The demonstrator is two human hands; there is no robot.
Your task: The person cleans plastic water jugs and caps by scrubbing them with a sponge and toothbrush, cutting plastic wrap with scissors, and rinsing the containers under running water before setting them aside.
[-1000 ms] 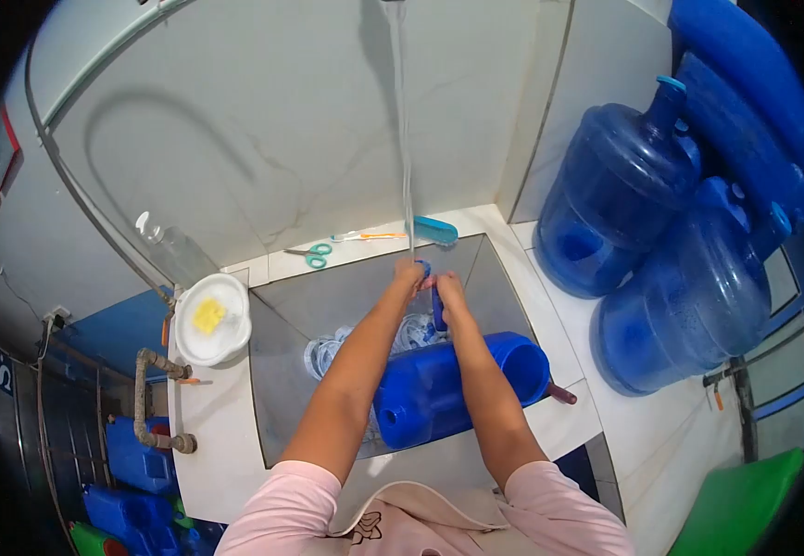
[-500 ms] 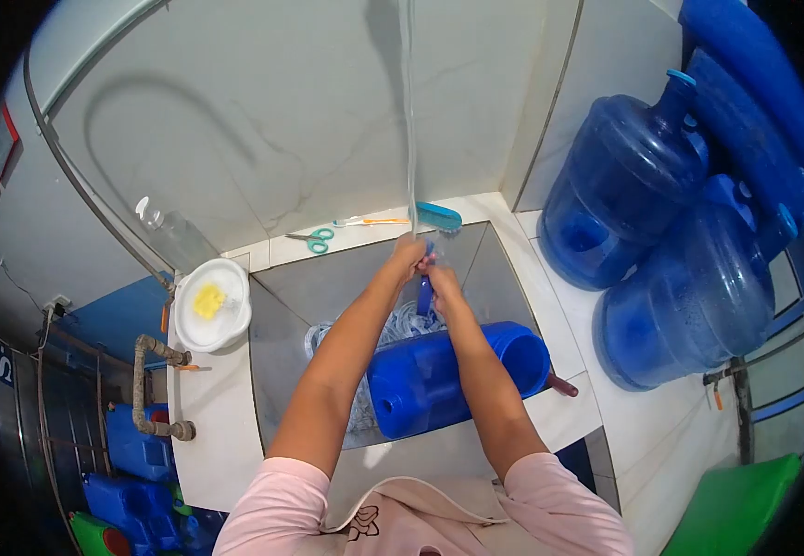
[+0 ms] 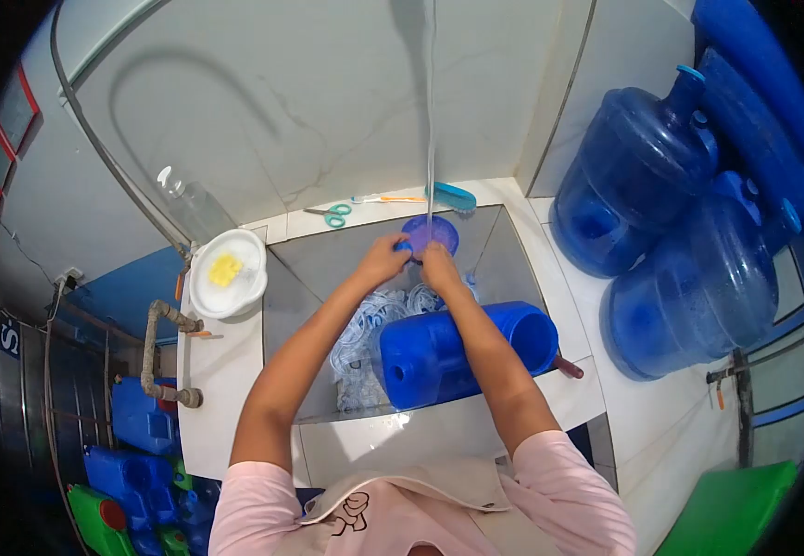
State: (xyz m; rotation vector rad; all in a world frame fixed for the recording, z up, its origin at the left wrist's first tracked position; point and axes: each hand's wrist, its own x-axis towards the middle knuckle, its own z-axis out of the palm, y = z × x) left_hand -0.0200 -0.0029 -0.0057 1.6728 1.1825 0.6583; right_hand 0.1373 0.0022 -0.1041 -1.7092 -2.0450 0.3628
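My left hand is closed on the left side of a round blue lid, where a small blue edge shows at its fingers. At the lid's lower edge is my right hand, closed, with its fingertips partly hidden against the lid. A thin stream of water falls from above onto the lid. Below my hands, a blue jug lies on its side across the sink, its wide mouth to the right. Pale blue-white stringy material lies in the sink beside it.
On the left ledge stand a white basin with a yellow sponge and a pump bottle. Scissors, an orange-white toothbrush and a teal brush line the back ledge. Large blue water bottles crowd the right.
The blue lid has turned from edge-on to face-on under the water and moved up. My left hand has shifted left, away from my right hand. The view has tilted slightly.
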